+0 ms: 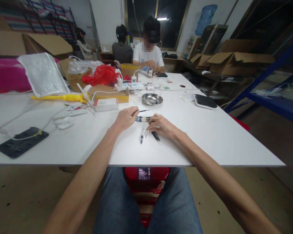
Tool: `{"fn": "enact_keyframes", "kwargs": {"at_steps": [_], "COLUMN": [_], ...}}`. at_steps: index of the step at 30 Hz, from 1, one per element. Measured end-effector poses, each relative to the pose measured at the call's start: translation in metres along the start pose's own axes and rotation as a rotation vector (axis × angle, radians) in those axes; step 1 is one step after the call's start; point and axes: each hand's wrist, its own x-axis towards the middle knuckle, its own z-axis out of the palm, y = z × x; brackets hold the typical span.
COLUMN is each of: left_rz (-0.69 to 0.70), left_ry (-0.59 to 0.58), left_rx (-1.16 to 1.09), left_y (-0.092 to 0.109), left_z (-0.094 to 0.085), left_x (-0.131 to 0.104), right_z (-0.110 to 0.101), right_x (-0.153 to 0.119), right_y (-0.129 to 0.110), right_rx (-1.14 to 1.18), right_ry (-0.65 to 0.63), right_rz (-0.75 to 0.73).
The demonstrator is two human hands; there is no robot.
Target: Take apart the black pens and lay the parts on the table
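On the white table [180, 130], my left hand [127, 118] has its fingers pinched at one end of a thin black refill [144, 110]. Beneath it several pens [143, 119] lie side by side between my hands. My right hand [160, 125] rests at their right end with bent fingers; its thumb and index finger come together by a small clear piece, too small to make out. Just below, a clear pen [142, 136] with a dark tip lies pointing towards me, and a black pen [155, 136] lies partly under my right hand.
A steel bowl [152, 99] stands beyond my hands. To the left are a white box [105, 104], a yellow tool [63, 97], cables and a black phone-like slab [22, 142]. A black pouch [205, 101] lies right. A person [148, 48] works across the table.
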Motion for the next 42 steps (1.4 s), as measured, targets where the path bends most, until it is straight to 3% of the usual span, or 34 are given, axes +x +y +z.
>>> {"fn": "enact_keyframes", "kwargs": {"at_steps": [3, 7, 11, 17, 22, 24, 28, 30, 37, 42], "left_rz": [-0.026, -0.037, -0.029, 0.012, -0.089, -0.166, -0.266, -0.281, -0.261, -0.225], "left_ry": [-0.002, 0.025, 0.035, 0.004, -0.005, -0.032, -0.145, -0.205, -0.286, -0.265], "left_rx": [0.005, -0.026, -0.074, -0.14, -0.17, -0.126, 0.025, 0.08, 0.243, 0.238], "left_y": [0.004, 0.013, 0.023, 0.03, 0.028, 0.028, 0.032, 0.034, 0.037, 0.038], "left_z": [0.001, 0.003, 0.008, 0.012, 0.001, -0.004, -0.006, -0.003, 0.01, 0.012], "left_x": [0.0, -0.001, -0.004, -0.006, -0.007, -0.011, -0.018, -0.02, -0.021, -0.024], "right_z": [-0.004, -0.002, 0.006, 0.014, -0.005, -0.01, -0.006, 0.0, 0.022, 0.006], "right_x": [-0.007, -0.017, -0.014, 0.021, 0.029, 0.022, 0.012, 0.011, 0.011, 0.01], "right_y": [-0.007, -0.016, -0.014, 0.003, 0.021, 0.022, 0.007, -0.004, -0.014, -0.02], "right_rx": [-0.047, -0.079, 0.11, 0.879, 0.974, 0.898, 0.525, 0.369, 0.061, 0.026], "right_ry": [0.123, 0.155, 0.276, 0.541, 0.769, 0.664, 0.194, 0.109, 0.054, 0.186], "right_rz": [0.2, 0.478, 0.486, 0.46, 0.476, 0.518, 0.455, 0.438, 0.463, 0.4]}}
